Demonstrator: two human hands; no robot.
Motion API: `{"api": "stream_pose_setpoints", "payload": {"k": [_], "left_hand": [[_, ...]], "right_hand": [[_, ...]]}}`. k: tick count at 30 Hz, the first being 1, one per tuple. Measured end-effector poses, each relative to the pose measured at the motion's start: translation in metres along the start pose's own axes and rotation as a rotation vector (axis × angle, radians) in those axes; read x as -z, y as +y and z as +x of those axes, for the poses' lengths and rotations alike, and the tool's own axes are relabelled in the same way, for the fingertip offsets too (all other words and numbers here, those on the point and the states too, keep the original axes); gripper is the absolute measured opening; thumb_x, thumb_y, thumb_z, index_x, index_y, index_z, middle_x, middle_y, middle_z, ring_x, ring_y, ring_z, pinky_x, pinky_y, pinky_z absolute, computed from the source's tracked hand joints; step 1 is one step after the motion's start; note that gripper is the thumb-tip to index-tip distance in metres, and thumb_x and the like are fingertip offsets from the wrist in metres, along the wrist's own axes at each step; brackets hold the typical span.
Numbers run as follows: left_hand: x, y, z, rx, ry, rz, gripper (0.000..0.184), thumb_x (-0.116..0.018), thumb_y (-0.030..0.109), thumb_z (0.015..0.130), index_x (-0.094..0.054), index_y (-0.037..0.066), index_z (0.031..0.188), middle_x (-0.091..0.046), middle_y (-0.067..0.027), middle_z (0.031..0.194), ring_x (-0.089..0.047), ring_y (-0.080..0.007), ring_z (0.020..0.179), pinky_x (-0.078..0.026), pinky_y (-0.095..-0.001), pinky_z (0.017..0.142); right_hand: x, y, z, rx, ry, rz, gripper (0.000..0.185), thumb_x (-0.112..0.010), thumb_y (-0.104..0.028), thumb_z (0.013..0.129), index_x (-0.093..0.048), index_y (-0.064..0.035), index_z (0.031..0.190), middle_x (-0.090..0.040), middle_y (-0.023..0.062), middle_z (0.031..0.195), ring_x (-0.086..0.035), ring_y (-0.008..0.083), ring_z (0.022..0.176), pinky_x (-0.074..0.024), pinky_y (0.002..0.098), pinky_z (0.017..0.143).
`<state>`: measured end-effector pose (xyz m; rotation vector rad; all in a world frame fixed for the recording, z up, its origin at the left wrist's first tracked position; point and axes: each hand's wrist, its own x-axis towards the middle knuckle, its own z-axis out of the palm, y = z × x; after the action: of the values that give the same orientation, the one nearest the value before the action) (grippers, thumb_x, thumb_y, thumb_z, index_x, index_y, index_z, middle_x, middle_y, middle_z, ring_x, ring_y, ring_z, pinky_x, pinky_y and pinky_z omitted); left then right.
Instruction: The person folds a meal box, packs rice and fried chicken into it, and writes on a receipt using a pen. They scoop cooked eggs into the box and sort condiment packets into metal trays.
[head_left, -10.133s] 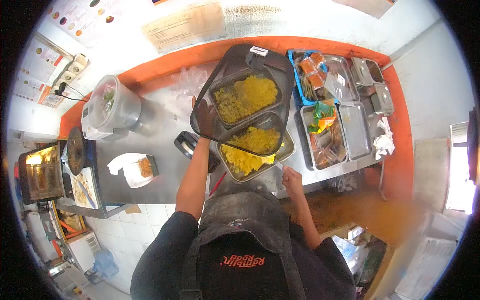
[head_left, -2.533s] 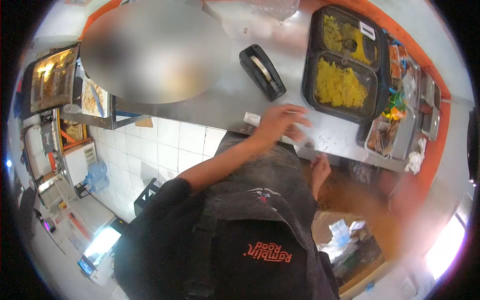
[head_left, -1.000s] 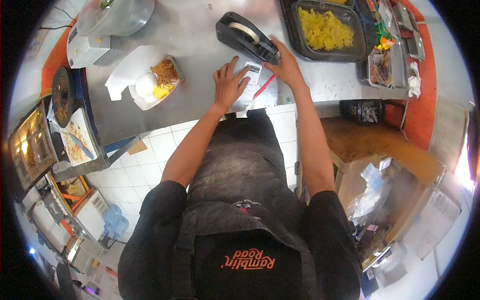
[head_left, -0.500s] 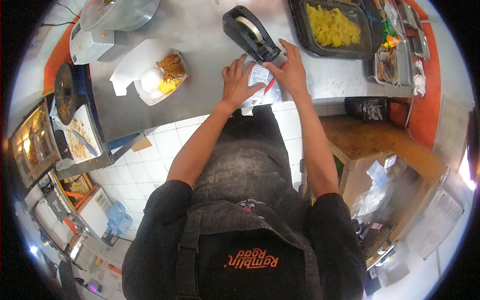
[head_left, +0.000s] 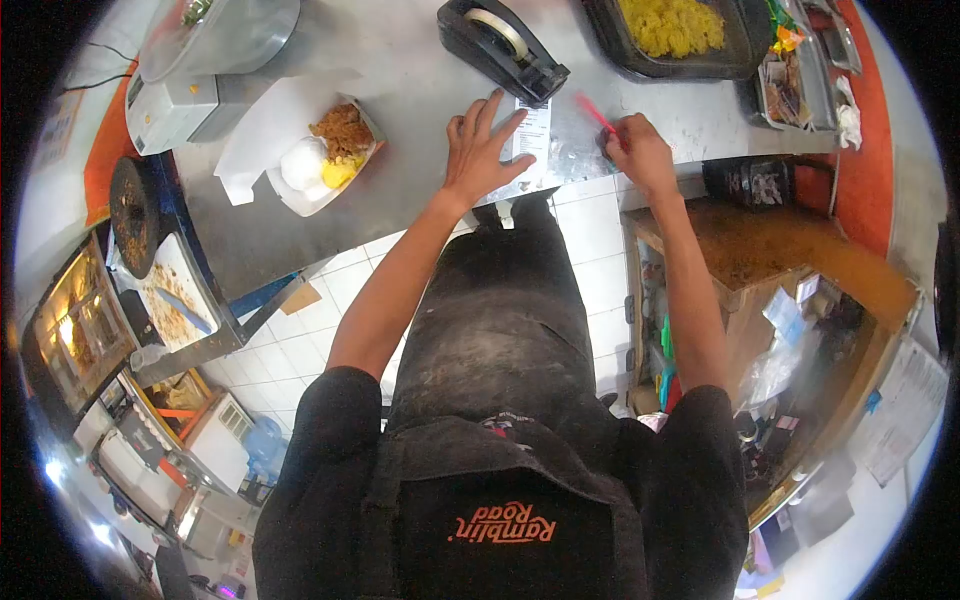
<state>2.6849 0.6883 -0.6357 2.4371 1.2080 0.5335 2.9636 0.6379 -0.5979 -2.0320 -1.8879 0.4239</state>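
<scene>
My left hand (head_left: pixel 482 158) rests with fingers spread at the left edge of a white printed receipt (head_left: pixel 534 150) on the metal counter, near its front edge. My right hand (head_left: pixel 645 156) is closed around a red pen (head_left: pixel 597 115), which points up and left, to the right of the receipt. A black tape dispenser (head_left: pixel 535 78) with a roll of tape stands just beyond the receipt, close to my left fingertips. Left of my left hand, an open white paper box (head_left: pixel 318 198) contains white rice, yellow food and a brown fried piece.
A black tray (head_left: pixel 640 66) of yellow food stands at the back right, beside metal trays (head_left: pixel 790 92). At the left are a clear bowl (head_left: pixel 262 45), a white device (head_left: pixel 172 112) and a cutting board (head_left: pixel 165 318) with a knife. Wooden shelving (head_left: pixel 735 262) is below right.
My right hand has lifted the red pen from over the receipt and moved right with it. The receipt lies more exposed, while my left hand stays beside it with fingers spread.
</scene>
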Motion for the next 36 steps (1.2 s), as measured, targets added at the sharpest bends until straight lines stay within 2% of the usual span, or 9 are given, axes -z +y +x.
{"api": "stream_pose_setpoints", "payload": {"k": [3, 5, 6, 9, 16, 20, 27, 31, 36], "left_hand": [[-0.006, 0.004, 0.001, 0.025, 0.017, 0.017, 0.067, -0.073, 0.052, 0.077, -0.060, 0.017, 0.132, -0.035, -0.0136, 0.151, -0.030, -0.0338, 0.136, -0.021, -0.0543, 0.107], [-0.009, 0.009, 0.002, 0.052, 0.053, 0.012, 0.070, -0.073, 0.053, 0.076, -0.059, 0.014, 0.132, -0.035, -0.0145, 0.151, -0.030, -0.0341, 0.136, -0.022, -0.0551, 0.106], [-0.010, 0.010, 0.003, 0.053, 0.053, 0.009, 0.070, -0.073, 0.053, 0.076, -0.059, 0.014, 0.132, -0.035, -0.0145, 0.151, -0.030, -0.0341, 0.136, -0.022, -0.0551, 0.106], [-0.014, 0.014, 0.003, 0.087, 0.051, 0.048, 0.074, -0.073, 0.057, 0.074, -0.059, 0.013, 0.132, -0.034, -0.0150, 0.151, -0.031, -0.0342, 0.135, -0.022, -0.0558, 0.105], [-0.017, 0.012, 0.009, 0.082, 0.044, 0.131, 0.071, -0.070, 0.062, 0.076, -0.057, 0.026, 0.135, -0.034, -0.0143, 0.151, -0.032, -0.0341, 0.134, -0.024, -0.0561, 0.103], [-0.014, 0.014, 0.007, 0.116, 0.058, 0.116, 0.069, -0.069, 0.063, 0.076, -0.059, 0.028, 0.134, -0.035, -0.0136, 0.151, -0.034, -0.0344, 0.133, -0.025, -0.0557, 0.103], [-0.015, 0.012, 0.008, 0.122, 0.013, 0.105, 0.073, -0.070, 0.067, 0.071, -0.061, 0.027, 0.132, -0.034, -0.0118, 0.154, -0.035, -0.0361, 0.132, -0.026, -0.0571, 0.103], [-0.019, 0.011, 0.005, 0.131, 0.024, 0.068, 0.071, -0.070, 0.065, 0.073, -0.061, 0.027, 0.132, -0.036, -0.0124, 0.153, -0.035, -0.0364, 0.132, -0.026, -0.0578, 0.102], [-0.018, 0.010, 0.010, 0.116, 0.022, 0.117, 0.065, -0.068, 0.062, 0.077, -0.062, 0.027, 0.131, -0.037, -0.0144, 0.151, -0.036, -0.0360, 0.131, -0.027, -0.0564, 0.101]], "right_hand": [[-0.004, 0.000, -0.008, -0.218, 0.038, 0.130, 0.016, -0.063, -0.017, 0.087, -0.060, -0.0042, 0.096, -0.063, 0.0117, 0.068, -0.065, 0.0286, 0.060, -0.0525, 0.0395, 0.059], [-0.021, -0.018, -0.013, -0.574, 0.275, 0.829, 0.008, -0.059, -0.012, 0.088, -0.056, -0.0052, 0.088, -0.060, 0.0071, 0.066, -0.061, 0.0190, 0.057, -0.0497, 0.0351, 0.053], [-0.030, -0.027, -0.016, -0.524, 0.331, 0.913, 0.009, -0.055, -0.009, 0.090, -0.052, -0.0061, 0.082, -0.055, 0.0037, 0.064, -0.056, 0.0118, 0.055, -0.0458, 0.0302, 0.050], [-0.059, -0.041, -0.022, -0.559, 0.215, 1.307, 0.024, -0.048, -0.017, 0.095, -0.051, -0.0048, 0.075, -0.054, 0.0028, 0.063, -0.049, 0.0106, 0.053, -0.0380, 0.0272, 0.048], [-0.084, -0.066, -0.019, -0.408, 0.287, 0.850, 0.036, -0.048, -0.028, 0.101, -0.059, -0.0029, 0.078, -0.059, 0.0040, 0.067, -0.054, 0.0100, 0.062, -0.0424, 0.0266, 0.056], [-0.096, -0.063, -0.029, -0.359, 0.402, 0.951, 0.014, -0.068, -0.008, 0.093, -0.055, -0.0011, 0.093, -0.066, 0.0075, 0.078, -0.059, 0.0075, 0.065, -0.0474, 0.0215, 0.058], [-0.084, -0.055, -0.036, -0.346, 0.499, 0.689, 0.016, -0.072, -0.003, 0.087, -0.057, -0.0020, 0.082, -0.063, 0.0042, 0.075, -0.056, 0.0081, 0.064, -0.0466, 0.0243, 0.059], [-0.100, -0.072, -0.038, -0.345, 0.467, 0.931, 0.021, -0.075, -0.002, 0.085, -0.054, -0.0031, 0.084, -0.062, 0.0046, 0.078, -0.056, 0.0068, 0.068, -0.0469, 0.0209, 0.062], [-0.120, -0.071, -0.036, -0.183, 0.538, 0.797, 0.019, -0.074, 0.002, 0.084, -0.055, -0.0009, 0.080, -0.066, 0.0090, 0.073, -0.058, 0.0076, 0.063, -0.0480, 0.0216, 0.058]]}}
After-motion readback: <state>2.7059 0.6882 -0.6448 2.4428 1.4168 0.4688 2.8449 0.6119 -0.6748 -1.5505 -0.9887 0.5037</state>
